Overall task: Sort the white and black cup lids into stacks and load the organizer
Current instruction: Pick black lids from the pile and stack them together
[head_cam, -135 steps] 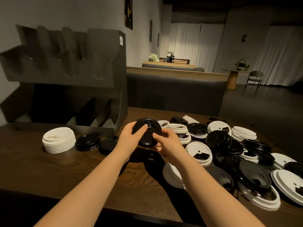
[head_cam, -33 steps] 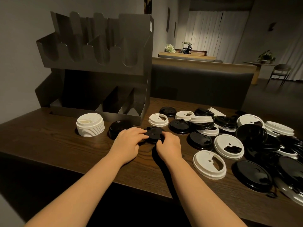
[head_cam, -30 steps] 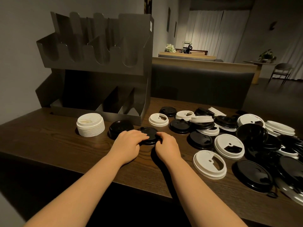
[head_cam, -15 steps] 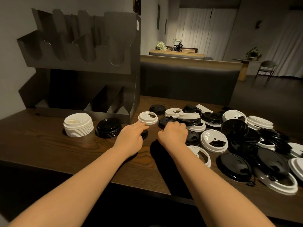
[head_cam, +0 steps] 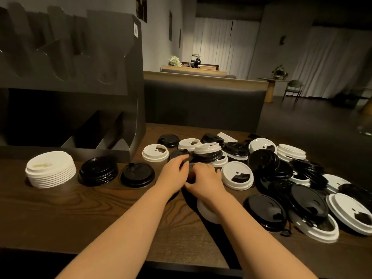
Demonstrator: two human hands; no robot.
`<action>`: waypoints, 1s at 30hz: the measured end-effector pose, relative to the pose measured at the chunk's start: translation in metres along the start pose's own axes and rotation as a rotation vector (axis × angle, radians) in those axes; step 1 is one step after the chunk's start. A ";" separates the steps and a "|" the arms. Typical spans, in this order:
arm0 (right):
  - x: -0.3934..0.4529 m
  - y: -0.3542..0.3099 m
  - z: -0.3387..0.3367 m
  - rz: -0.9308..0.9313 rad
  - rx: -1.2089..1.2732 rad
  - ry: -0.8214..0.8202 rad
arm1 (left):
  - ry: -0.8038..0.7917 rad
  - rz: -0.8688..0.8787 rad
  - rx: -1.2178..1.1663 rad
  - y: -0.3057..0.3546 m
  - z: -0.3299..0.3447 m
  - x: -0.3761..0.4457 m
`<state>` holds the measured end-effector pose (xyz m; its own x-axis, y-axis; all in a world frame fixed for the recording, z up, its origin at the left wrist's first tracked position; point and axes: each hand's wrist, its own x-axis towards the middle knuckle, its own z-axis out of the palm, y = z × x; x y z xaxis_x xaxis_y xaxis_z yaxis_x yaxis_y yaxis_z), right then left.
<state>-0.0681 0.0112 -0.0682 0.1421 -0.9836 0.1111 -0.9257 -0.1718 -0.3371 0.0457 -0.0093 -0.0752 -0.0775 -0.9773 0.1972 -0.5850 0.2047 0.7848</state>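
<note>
Both hands meet at the near left edge of the loose pile of lids (head_cam: pixel 281 178). My left hand (head_cam: pixel 174 172) and my right hand (head_cam: pixel 205 179) hold a small black lid (head_cam: pixel 189 171) between them, and the hands hide most of it. A stack of white lids (head_cam: pixel 50 170) stands at the left, with a stack of black lids (head_cam: pixel 98 171) beside it. A single black lid (head_cam: pixel 137 174) lies right of that stack. The dark organizer (head_cam: pixel 128 81) stands behind the stacks, and its lower compartments look dark.
White and black lids of several sizes lie mixed across the right half of the wooden table (head_cam: pixel 80 214). A white lid (head_cam: pixel 207 211) lies partly under my right wrist. A padded bench back (head_cam: pixel 201 105) runs behind the table.
The black lid that both hands pressed down now lies alone beside the black stack. Both hands have moved right to the pile and closed around another black lid.
</note>
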 end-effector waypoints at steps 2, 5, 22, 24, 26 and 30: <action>-0.001 0.002 0.001 -0.108 0.078 0.079 | -0.008 -0.059 -0.132 -0.001 -0.004 0.001; -0.001 0.003 0.000 -0.233 0.185 0.176 | 0.009 -0.161 -0.331 -0.004 -0.015 0.006; 0.038 -0.006 0.005 0.039 0.431 0.244 | 0.237 -0.636 -1.047 -0.019 -0.051 0.028; 0.039 -0.006 0.009 0.018 0.438 0.121 | 0.282 -0.630 -1.068 -0.018 -0.054 0.029; 0.039 -0.007 0.014 -0.042 0.304 -0.047 | 0.325 -0.553 -1.121 -0.015 -0.054 0.030; 0.036 -0.006 0.013 -0.147 0.060 -0.094 | 0.399 -0.446 -1.252 -0.012 -0.057 0.026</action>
<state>-0.0529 -0.0237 -0.0745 0.3092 -0.9479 0.0765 -0.8705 -0.3144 -0.3787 0.0968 -0.0341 -0.0457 0.2797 -0.9344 -0.2207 0.6231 0.0018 0.7821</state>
